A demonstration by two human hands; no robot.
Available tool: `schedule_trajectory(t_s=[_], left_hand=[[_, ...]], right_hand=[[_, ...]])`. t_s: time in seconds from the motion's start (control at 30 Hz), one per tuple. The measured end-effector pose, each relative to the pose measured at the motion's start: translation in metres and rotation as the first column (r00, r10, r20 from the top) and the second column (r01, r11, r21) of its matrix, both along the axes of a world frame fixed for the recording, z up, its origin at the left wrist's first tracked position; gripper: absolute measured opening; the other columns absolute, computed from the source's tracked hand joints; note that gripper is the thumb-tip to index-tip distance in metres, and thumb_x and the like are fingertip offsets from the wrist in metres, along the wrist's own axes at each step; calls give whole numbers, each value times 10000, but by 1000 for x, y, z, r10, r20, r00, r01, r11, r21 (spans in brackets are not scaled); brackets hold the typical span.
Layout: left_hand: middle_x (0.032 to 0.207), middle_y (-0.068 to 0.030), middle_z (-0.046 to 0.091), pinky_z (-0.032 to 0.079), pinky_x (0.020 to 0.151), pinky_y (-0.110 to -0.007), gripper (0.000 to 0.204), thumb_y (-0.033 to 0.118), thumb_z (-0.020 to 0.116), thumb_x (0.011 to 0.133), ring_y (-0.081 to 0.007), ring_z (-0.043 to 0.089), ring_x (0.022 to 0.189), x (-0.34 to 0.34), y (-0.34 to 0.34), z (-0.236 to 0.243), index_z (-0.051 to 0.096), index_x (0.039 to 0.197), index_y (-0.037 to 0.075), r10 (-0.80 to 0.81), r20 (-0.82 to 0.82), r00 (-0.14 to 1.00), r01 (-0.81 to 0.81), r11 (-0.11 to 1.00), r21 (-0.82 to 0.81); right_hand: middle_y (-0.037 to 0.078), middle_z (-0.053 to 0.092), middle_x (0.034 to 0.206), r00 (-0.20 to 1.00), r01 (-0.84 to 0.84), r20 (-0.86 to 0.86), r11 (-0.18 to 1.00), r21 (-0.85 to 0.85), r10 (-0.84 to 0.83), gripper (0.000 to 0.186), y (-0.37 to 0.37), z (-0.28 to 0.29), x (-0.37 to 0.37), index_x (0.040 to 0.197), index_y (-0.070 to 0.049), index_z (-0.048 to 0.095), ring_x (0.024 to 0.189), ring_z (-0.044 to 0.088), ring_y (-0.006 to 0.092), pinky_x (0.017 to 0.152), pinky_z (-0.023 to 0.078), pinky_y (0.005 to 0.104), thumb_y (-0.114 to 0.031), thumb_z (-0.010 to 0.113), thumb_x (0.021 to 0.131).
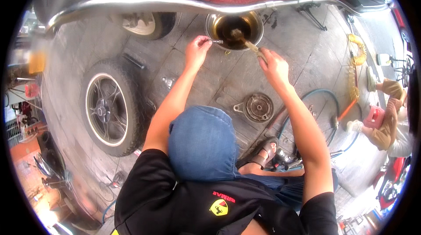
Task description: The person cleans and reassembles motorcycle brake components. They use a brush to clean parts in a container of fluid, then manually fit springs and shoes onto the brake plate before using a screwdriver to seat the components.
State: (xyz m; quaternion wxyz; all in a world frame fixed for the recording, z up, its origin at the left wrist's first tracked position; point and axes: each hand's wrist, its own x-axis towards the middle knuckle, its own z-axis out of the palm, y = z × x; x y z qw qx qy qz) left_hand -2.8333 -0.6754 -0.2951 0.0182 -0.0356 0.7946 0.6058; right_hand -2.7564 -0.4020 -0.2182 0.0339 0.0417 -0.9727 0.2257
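Head camera's picture matches what I'd see leaning over this person's shoulder: both hands are busy at a round metal bowl (260,32) with dark amber liquid (223,26) in it. Left hand (199,48) has a small slim metal part (215,41) pinched in the fingertips, by one end, I reckon so the other end is free for bristles to get at. It sits right at the bowl's near left edge, probably so any drips land in there and not on the tiles. Can't make out exactly what part it is, too small

Right hand (275,66) is wrapped round the wooden handle of a paint-type brush (253,47), well back from the bristles, which I'd guess keeps the fingers out of the wet stuff. Brush runs on a diagonal: bristle end forward and left, over the middle of the bowl, handle back and right to the hand. The metal part lies nearly straight left to right, free end aimed at the bristles but apart from them

Brake backing plate (258,107) is flat on the floor, lever arm pointing left, and the spoked wheel (107,108) is over to the left, hub facing up, both near enough to reach I'd say
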Motion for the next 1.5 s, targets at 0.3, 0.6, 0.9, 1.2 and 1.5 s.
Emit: schedule_trajectory(t_s=[0.3,0.6,0.9,1.2,1.5], left_hand=[[754,-65,696,497,586,-256,242,177,687,808,-116,643,628,-58,13,-16,680,967,-6,31,149,988,-23,998,-55],[721,-78,687,501,621,-294,181,161,685,794,-149,657,651,-59,34,-16,666,899,15,-32,43,999,40,975,-218],[730,-76,676,487,603,-291,132,104,677,804,-138,633,644,-54,33,-22,640,879,1,-55,-83,995,39,983,-179],[699,-20,626,396,457,-224,92,89,671,813,-71,547,551,-51,31,-15,633,868,26,-18,170,985,-4,992,126],[748,-44,635,426,446,-226,146,65,663,799,-94,561,563,-60,26,-15,611,928,22,64,267,961,-140,951,275]], right_hand=[[122,678,824,959,280,109,815,-507,-262,331,9,23,20,1150,-52,637,794,653,242,698,486,346,-255,624,889],[-18,521,642,862,505,388,492,-710,-324,316,-2,21,19,1105,4,649,590,432,67,532,357,252,-244,627,910],[-37,496,644,805,584,514,242,-775,-298,265,-1,34,28,1085,6,639,526,412,43,447,319,216,-202,603,926],[-34,477,656,823,563,504,252,-787,-261,307,4,30,34,1113,6,623,540,417,51,435,323,222,-239,597,930],[146,648,753,909,410,55,864,-291,-413,316,10,-21,-2,1127,-85,639,661,633,286,616,489,376,-293,593,893]])
